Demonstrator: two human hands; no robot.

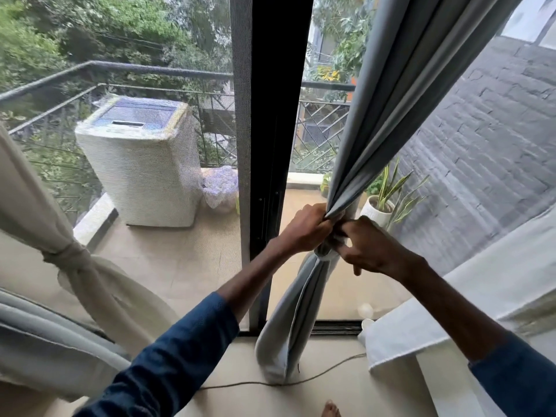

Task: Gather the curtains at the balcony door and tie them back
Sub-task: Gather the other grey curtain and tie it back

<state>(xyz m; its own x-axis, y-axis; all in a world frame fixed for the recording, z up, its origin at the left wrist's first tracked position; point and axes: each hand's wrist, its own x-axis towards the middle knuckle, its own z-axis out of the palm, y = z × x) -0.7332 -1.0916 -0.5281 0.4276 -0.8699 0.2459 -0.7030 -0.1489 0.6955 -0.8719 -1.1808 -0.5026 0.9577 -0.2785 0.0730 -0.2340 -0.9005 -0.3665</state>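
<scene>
A grey curtain [388,85] hangs at the right of the balcony door, bunched into a narrow bundle at waist height. My left hand [304,227] grips the bundle from the left, just where the folds narrow. My right hand [373,251] pinches the knotted fabric [326,251] from the right side. Below the knot the curtain's tail [288,332] drops to the floor. At the far left a cream curtain [99,284] is tied with a knot [67,257], a grey curtain [39,329] lying beside it.
The dark door frame [276,130] stands in the middle with mesh screens either side. Outside are a covered washing machine [141,164], a railing and a potted plant [388,197]. A sheer white curtain [469,299] hangs right. A thin cord [301,380] runs across the floor near a bare foot [331,409].
</scene>
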